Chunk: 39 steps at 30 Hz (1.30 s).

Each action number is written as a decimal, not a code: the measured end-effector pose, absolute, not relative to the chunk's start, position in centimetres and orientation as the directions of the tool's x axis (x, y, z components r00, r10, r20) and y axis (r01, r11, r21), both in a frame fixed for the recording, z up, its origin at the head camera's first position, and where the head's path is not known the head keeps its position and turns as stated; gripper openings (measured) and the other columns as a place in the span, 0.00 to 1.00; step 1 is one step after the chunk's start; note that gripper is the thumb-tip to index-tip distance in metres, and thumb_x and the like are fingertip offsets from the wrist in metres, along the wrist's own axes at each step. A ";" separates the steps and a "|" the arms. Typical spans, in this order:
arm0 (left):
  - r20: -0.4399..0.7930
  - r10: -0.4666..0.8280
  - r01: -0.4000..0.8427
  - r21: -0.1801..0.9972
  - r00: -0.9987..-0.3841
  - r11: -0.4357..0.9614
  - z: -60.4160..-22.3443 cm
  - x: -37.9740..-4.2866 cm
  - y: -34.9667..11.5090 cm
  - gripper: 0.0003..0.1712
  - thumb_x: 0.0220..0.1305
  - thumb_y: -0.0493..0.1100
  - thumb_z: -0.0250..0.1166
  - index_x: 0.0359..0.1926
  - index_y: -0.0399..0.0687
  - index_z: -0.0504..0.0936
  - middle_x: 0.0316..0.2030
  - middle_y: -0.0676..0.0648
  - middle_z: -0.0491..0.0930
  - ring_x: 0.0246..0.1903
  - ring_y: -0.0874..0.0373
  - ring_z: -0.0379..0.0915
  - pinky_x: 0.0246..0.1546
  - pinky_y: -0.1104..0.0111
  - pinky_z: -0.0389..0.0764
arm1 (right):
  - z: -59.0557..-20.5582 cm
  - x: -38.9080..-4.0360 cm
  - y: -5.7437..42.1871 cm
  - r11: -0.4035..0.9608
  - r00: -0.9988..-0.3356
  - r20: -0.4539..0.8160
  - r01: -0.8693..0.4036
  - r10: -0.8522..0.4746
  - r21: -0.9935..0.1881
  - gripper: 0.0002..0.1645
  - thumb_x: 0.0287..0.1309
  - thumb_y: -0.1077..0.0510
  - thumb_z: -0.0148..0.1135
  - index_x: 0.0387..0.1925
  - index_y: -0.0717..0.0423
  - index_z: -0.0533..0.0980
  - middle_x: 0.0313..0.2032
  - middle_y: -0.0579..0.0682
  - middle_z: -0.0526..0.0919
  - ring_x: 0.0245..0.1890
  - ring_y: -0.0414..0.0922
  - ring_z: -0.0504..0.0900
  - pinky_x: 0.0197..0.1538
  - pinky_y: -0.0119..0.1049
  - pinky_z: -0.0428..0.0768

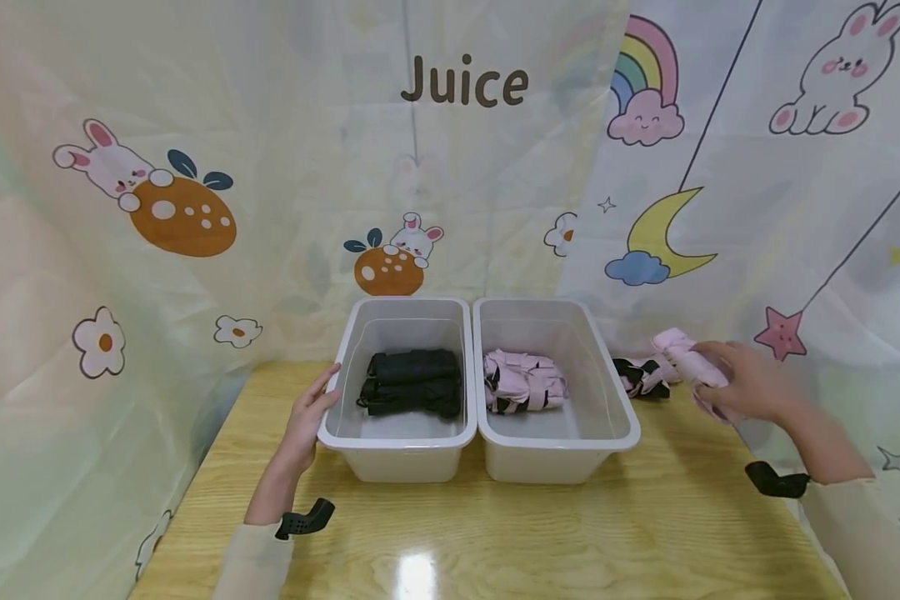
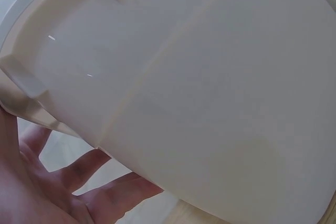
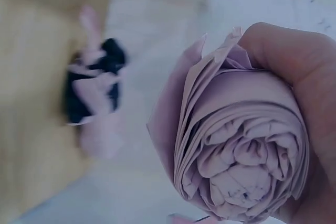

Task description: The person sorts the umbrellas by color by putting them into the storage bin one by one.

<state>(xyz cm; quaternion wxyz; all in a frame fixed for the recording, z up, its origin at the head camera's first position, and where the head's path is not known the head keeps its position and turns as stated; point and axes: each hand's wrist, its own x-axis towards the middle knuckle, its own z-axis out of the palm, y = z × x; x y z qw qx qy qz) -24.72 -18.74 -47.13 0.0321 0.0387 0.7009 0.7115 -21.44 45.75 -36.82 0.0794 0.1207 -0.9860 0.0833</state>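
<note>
My right hand [image 1: 746,379] grips a rolled bundle of pink fabric [image 1: 688,358], held up to the right of the bins. Its spiral end, with many thin layers, faces the camera in the right wrist view. Below and left of it lies another pink-and-black bundle [image 1: 641,375] on the table. My left hand [image 1: 306,423] rests against the left side of a white plastic bin [image 1: 397,442], fingers fairly straight and touching its rim and outer wall. That bin holds black fabric rolls [image 1: 412,383]. The second white bin [image 1: 555,446] contains pink-and-black rolls [image 1: 525,382].
Both bins stand side by side on a wooden table [image 1: 450,533]. A printed curtain [image 1: 285,167] with cartoon rabbits hangs close behind the bins and along both sides.
</note>
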 end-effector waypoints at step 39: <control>0.037 0.093 0.033 0.998 -0.995 -0.045 -47.6 -25.6 -18.7 0.30 0.75 0.46 0.52 0.74 0.52 0.59 0.70 0.40 0.58 0.63 0.40 0.61 0.54 0.51 0.71 | -34.3 -36.3 29.9 0.738 -0.801 0.102 -0.586 -0.590 -0.335 0.32 0.47 0.70 0.71 0.57 0.52 0.76 0.60 0.55 0.74 0.57 0.56 0.70 0.56 0.58 0.68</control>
